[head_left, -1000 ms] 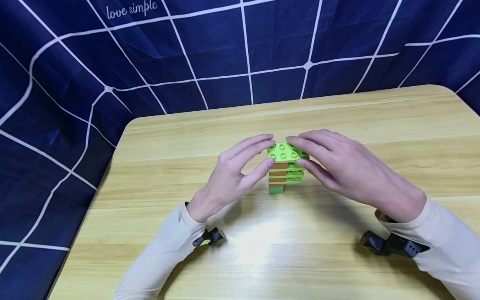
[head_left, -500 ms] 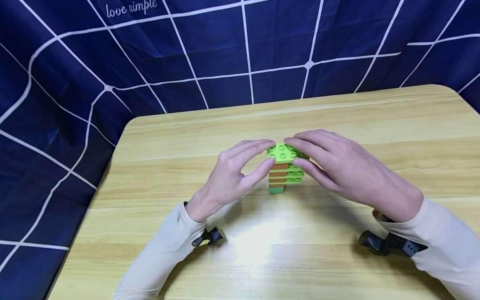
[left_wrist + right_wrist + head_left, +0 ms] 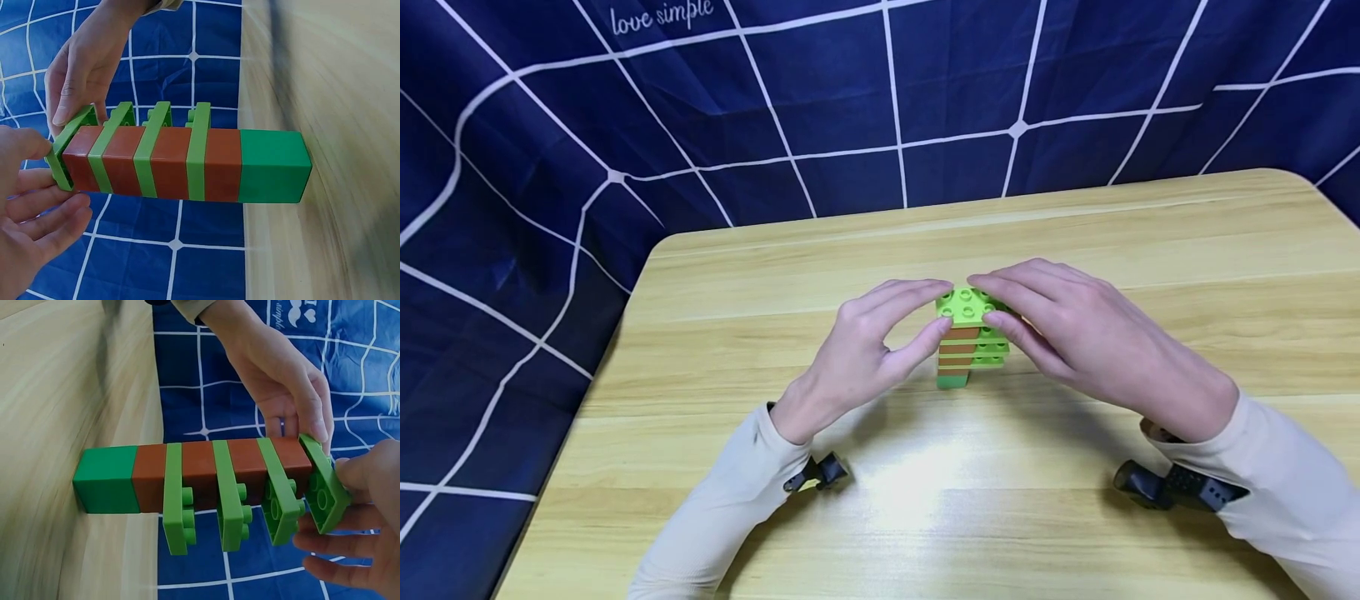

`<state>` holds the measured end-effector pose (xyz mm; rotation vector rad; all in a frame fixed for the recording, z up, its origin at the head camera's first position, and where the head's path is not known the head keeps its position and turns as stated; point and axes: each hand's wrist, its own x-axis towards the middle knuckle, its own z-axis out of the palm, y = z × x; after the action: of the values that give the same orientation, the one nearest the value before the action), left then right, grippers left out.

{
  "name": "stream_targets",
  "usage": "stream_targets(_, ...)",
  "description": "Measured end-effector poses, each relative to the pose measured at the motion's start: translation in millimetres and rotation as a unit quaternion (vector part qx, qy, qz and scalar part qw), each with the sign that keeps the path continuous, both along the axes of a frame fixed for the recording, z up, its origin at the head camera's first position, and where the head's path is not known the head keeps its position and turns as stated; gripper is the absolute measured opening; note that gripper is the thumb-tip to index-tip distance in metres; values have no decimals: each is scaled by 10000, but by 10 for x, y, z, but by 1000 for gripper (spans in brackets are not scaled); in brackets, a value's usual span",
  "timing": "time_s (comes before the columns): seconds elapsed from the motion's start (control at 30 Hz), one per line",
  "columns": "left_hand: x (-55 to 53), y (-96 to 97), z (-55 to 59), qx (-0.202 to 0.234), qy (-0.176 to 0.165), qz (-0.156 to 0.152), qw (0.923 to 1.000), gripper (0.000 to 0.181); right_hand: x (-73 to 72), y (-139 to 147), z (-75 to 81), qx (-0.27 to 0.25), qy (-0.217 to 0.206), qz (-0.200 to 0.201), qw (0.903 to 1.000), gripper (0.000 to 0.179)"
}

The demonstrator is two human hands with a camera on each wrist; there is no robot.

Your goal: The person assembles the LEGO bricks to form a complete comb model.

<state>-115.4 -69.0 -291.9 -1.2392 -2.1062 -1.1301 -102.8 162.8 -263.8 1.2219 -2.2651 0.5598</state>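
Note:
A tower of toy building bricks stands upright on the table, with a dark green brick (image 3: pixel 275 165) at its foot. Above it, orange-brown bricks (image 3: pixel 169 162) alternate with lime green studded plates that overhang to the right. The topmost lime green plate (image 3: pixel 966 310) lies across the tower's top; whether it is fully seated cannot be told. My left hand (image 3: pixel 857 354) pinches the plate's left end between thumb and fingertips. At the overhanging right end, my right hand (image 3: pixel 1075 333) pinches the same plate, its fingers covering part of the studs.
The wooden table (image 3: pixel 737 333) carries the tower near its middle. A dark blue curtain (image 3: pixel 835 92) with white grid lines hangs behind and to the left. Black wrist cameras (image 3: pixel 1142 485) sit under both sleeves.
My right hand has slid slightly left along the top plate. The left hand's fingers have come down a little at the plate's far side. The tower stays in place.

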Motion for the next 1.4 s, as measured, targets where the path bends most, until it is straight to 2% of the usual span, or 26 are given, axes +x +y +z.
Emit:
stream_targets(0.4, 0, -20, 22, -127, -147, 178, 9997, 31, -4, -48, -11, -8, 59, 62, 10000, 52)
stream_targets(0.6, 24, -15, 55, -631, -330, 412, 9966, 36, 3, -52, 6, 129, 22, -2, 9999, 53)
stream_targets(0.77, 72, -12, 80, -1228, -99, 759, 9895, 40, 14, -60, 15, 274, -27, -59, 9996, 55)
stream_targets(0.93, 107, -1, 109, -1464, 118, 944, 9846, 42, 24, -58, 21, 289, -42, -46, 9996, 55)
stream_targets(1.13, 100, 13, 133, -1428, 52, 941, 9853, 38, 23, -51, 35, 312, -43, -25, 9995, 55)
stream_targets(1.4, 81, 9, 152, -1586, -87, 884, 9833, 40, 18, -37, 55, 314, -49, 24, 9995, 55)
